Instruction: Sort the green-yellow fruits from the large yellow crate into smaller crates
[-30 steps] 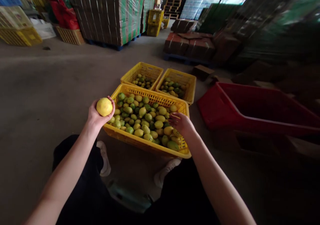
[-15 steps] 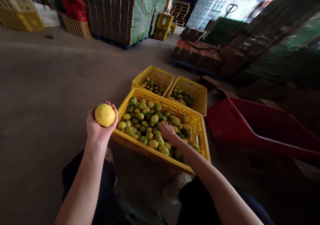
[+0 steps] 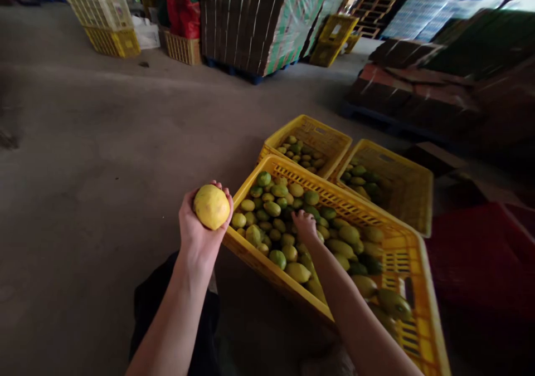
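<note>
My left hand [image 3: 204,217] is closed round a large yellow lemon [image 3: 211,206], held up beside the near left rim of a yellow plastic crate [image 3: 426,287]. Green and yellow lemons [image 3: 297,272] fill much of that crate. Down among them is my right hand [image 3: 305,224], back side up, its fingers curled downward onto the fruit. Whatever lies under those fingers is hidden. My right forearm crosses over the near part of the crate and covers some lemons.
Behind the big crate stand two more yellow crates, a left one [image 3: 307,122] and a right one [image 3: 412,198], both holding lemons. A red container [image 3: 480,253] is at the right. Wrapped stacked cartons [image 3: 242,25] and flat boxes [image 3: 438,97] on pallets stand farther back.
The view has swung left and closer, so the crates appear farther right and larger. My right hand has shifted toward the crate's far side; the left still holds the lemon.
</note>
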`<state>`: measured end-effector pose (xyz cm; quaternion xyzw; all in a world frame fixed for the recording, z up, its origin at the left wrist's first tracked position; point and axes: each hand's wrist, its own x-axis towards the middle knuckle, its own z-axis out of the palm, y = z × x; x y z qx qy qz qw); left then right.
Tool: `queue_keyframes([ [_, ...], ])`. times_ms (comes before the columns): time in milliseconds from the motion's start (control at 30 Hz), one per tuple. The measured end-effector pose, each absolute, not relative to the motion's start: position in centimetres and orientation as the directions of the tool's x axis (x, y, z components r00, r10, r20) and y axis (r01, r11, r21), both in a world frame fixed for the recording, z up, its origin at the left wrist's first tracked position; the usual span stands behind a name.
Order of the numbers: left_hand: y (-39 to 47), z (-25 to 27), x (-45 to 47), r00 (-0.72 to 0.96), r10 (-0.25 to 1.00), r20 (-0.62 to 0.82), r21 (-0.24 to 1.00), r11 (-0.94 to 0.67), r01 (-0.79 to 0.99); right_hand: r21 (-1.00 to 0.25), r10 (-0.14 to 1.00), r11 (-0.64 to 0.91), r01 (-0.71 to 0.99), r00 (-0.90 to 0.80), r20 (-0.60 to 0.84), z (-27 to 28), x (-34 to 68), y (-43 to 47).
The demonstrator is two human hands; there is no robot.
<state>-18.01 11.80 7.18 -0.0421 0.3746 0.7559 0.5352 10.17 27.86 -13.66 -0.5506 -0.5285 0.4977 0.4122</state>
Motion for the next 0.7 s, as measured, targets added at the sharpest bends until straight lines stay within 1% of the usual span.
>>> queue_keyframes([
  [100,12.1,6.7,-17.6,-0.421,0.794,-0.438,0.55,-0.134,-0.824,-0.976,0.983,-0.147,0.16,-0.088,-0.162,-12.3,10.9,27.0],
  [200,12.4,6.5,-16.9,-0.406,0.818,-0.407,0.573,-0.117,-0.811,-0.951,0.971,-0.219,0.219,-0.051,-0.235,-9.8,10.7,25.6],
  [267,12.8,6.5,-16.1,-0.395,0.838,-0.375,0.599,-0.106,-0.794,-0.936,0.954,-0.282,0.209,-0.046,-0.298,-7.5,10.4,24.1],
  [300,13.0,6.5,-15.5,-0.392,0.844,-0.366,0.613,-0.099,-0.784,-0.932,0.937,-0.327,0.155,-0.073,-0.341,-6.1,10.3,23.2],
  [367,13.6,6.5,-14.1,-0.389,0.844,-0.369,0.631,-0.079,-0.772,-0.916,0.907,-0.399,-0.036,-0.159,-0.389,-3.1,10.4,21.1],
  [400,13.9,6.5,-13.3,-0.386,0.84,-0.382,0.634,-0.066,-0.77,-0.894,0.891,-0.433,-0.116,-0.204,-0.405,-1.5,10.6,20.0],
  [467,14.5,6.4,-11.3,-0.363,0.833,-0.417,0.635,-0.018,-0.772,-0.867,0.883,-0.452,-0.211,-0.241,-0.402,1.3,11.2,17.6],
  [533,14.8,6.4,-9.2,-0.298,0.839,-0.455,0.631,0.068,-0.773,-0.844,0.888,-0.452,-0.289,-0.235,-0.395,3.5,11.8,15.4],
  [600,14.7,6.3,-7.0,-0.202,0.848,-0.49,0.606,0.165,-0.778,-0.811,0.897,-0.442,-0.384,-0.194,-0.397,4.9,12.3,13.7],
  [700,13.8,6.2,-4.3,-0.037,0.855,-0.518,0.507,0.272,-0.818,-0.755,0.888,-0.448,-0.478,-0.138,-0.439,5.7,12.6,12.5],
])
